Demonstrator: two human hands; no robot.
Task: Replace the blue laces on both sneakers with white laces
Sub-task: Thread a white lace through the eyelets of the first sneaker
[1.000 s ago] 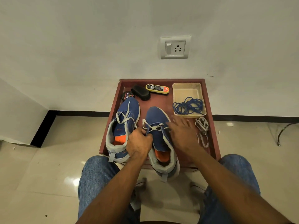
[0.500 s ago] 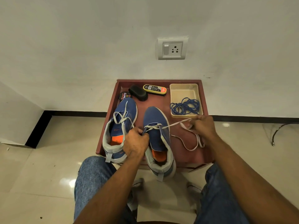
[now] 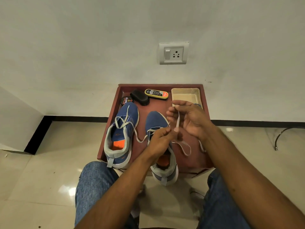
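Observation:
Two blue sneakers stand on a dark red tray. The left sneaker carries a loose white lace across its top. Over the right sneaker, my left hand pinches one end of a white lace. My right hand is raised above the tray and holds that same lace higher up, its end hanging down between both hands. A slack loop of it lies on the tray. The blue laces in the beige tub are mostly hidden behind my right hand.
At the tray's far edge lie a black brush, a yellow polish applicator and a polish tin. The tray sits against a white wall with a socket. My knees flank its near edge. A black cable lies on the floor at right.
My right hand has lifted the white lace up and back toward the middle, over the beige tub. My left hand has risen off the right sneaker's eyelets, pinching the lace end.

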